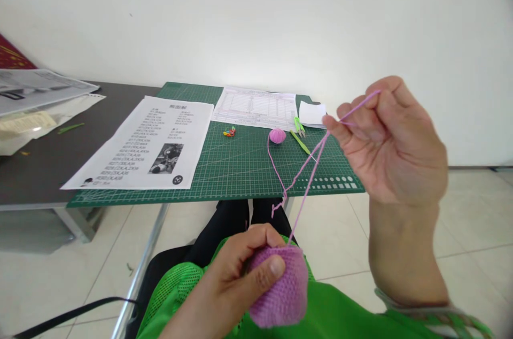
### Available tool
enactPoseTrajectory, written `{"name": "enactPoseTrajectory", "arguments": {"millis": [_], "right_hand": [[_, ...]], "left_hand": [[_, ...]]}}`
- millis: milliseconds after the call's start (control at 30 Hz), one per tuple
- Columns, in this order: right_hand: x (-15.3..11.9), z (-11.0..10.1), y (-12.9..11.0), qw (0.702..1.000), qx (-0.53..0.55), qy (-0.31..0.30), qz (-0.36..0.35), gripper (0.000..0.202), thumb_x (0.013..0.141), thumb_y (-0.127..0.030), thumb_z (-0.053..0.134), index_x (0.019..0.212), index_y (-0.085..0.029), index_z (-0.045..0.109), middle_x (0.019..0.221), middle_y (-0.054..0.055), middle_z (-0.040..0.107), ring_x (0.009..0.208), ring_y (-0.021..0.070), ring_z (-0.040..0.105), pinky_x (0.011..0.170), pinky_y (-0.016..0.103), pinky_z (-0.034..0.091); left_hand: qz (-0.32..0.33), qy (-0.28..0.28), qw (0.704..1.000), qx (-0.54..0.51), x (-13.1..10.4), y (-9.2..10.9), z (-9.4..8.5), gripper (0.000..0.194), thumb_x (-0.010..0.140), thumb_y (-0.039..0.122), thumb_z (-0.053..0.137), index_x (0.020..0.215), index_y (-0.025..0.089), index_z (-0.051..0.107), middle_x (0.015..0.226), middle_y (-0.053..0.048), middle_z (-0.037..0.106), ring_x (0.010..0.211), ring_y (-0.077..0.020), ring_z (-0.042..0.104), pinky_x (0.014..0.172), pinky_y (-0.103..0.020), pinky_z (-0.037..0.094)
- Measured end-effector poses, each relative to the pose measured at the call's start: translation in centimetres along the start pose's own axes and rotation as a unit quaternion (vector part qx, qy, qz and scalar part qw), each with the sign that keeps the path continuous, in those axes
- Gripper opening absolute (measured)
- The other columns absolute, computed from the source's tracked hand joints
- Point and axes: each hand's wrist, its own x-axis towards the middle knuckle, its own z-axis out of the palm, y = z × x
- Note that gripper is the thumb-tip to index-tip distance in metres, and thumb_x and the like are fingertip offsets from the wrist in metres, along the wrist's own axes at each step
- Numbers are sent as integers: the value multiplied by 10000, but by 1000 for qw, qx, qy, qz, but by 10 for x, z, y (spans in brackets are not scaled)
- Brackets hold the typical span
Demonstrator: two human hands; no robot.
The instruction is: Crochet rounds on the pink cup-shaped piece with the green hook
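In my left hand [244, 269] is a pinkish-purple crocheted piece [282, 296], gripped at its upper rim near my lap, with the thumb pressed on its front. My right hand [396, 141] is raised at the right, fingers curled and closed on pink yarn [308, 186]. One strand runs taut from the top of the crocheted piece up to the right hand. A second, slacker strand hangs down to a kinked loop and leads back to a small yarn ball [277, 136] on the green cutting mat [232, 168].
A crochet hook [303, 146] with a green handle and green thread snips [299, 126] lie right of the ball. Several colourful stitch markers [230, 132] are left of it. A printed pattern sheet [160, 141], a form [256, 108] and other papers [44, 90] cover parts of the table.
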Motion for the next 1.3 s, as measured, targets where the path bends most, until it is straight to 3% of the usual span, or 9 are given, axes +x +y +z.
{"name": "enactPoseTrajectory", "arguments": {"millis": [100, 233, 333, 467, 633, 700, 767, 933, 1300], "right_hand": [[-11, 2, 7, 979, -192, -46, -43, 180, 1019, -194, 455, 929, -267, 593, 721, -39, 403, 657, 112, 425, 903, 331, 577], [-35, -1, 15, 898, -394, -195, -23, 114, 1001, -199, 525, 1075, -240, 601, 884, -7, 553, 738, 134, 467, 980, 449, 483], [-52, -1, 18, 836, -421, -350, 41, 72, 928, -206, 654, 868, -169, 664, 823, 24, 563, 845, 177, 496, 975, 474, 439], [-57, -6, 5, 797, -354, -476, 110, 413, 1000, -373, 545, 660, -159, 640, 790, 16, 524, 783, 126, 524, 696, 269, 461], [-59, -6, 7, 890, -63, -411, 187, 423, 1016, -417, 479, 848, -204, 804, 1228, 103, 601, 1156, 206, 559, 1051, 370, 404], [-65, -2, 22, 889, 94, -388, 225, 466, 1035, -408, 402, 946, -186, 801, 981, 102, 661, 875, 162, 618, 882, 338, 486], [-72, 4, 37, 884, 145, -368, 248, 490, 1053, -397, 363, 985, -156, 784, 709, 32, 565, 611, 101, 501, 632, 243, 439], [-79, 18, 46, 906, 132, -288, 281, 467, 1065, -347, 395, 791, -132, 706, 616, -19, 448, 569, 85, 392, 528, 225, 299], [-84, 21, 28, 932, 97, -232, 260, 352, 1049, -281, 441, 763, -160, 607, 674, -7, 520, 583, 93, 400, 527, 249, 279]], "left_hand": [[12, 38, 999, 6, 2, -3, -3, 357, 813, 540, 752, 807, 189, 690, 752, 11, 536, 705, -145, 484, 628, -240, 390], [23, 77, 997, 21, -4, 1, -9, 228, 810, 453, 782, 806, 226, 766, 719, 11, 570, 731, -161, 515, 666, -254, 422], [26, 86, 995, 38, -9, 9, -12, 121, 819, 359, 780, 785, 243, 787, 677, 23, 567, 685, -142, 492, 650, -244, 422], [19, 90, 994, 58, -10, 12, -11, 104, 808, 307, 780, 736, 233, 790, 652, 16, 597, 683, -144, 493, 645, -245, 416], [-6, 71, 994, 77, -6, 9, -4, 168, 795, 359, 789, 707, 216, 789, 654, -3, 625, 697, -164, 519, 633, -263, 411], [-15, 68, 993, 95, -4, 10, 0, 217, 806, 338, 774, 644, 198, 739, 622, 4, 587, 677, -158, 489, 631, -269, 386], [-18, 61, 991, 114, -3, 11, 4, 313, 831, 317, 740, 564, 185, 645, 563, 19, 516, 643, -148, 447, 640, -281, 365], [3, 16, 992, 127, -4, 10, 10, 428, 886, 315, 617, 529, 193, 413, 527, 47, 377, 546, -117, 367, 611, -293, 345], [16, 41, 992, 115, -14, 4, 11, 284, 881, 431, 678, 723, 196, 700, 680, -7, 580, 714, -178, 532, 683, -316, 424]]}}
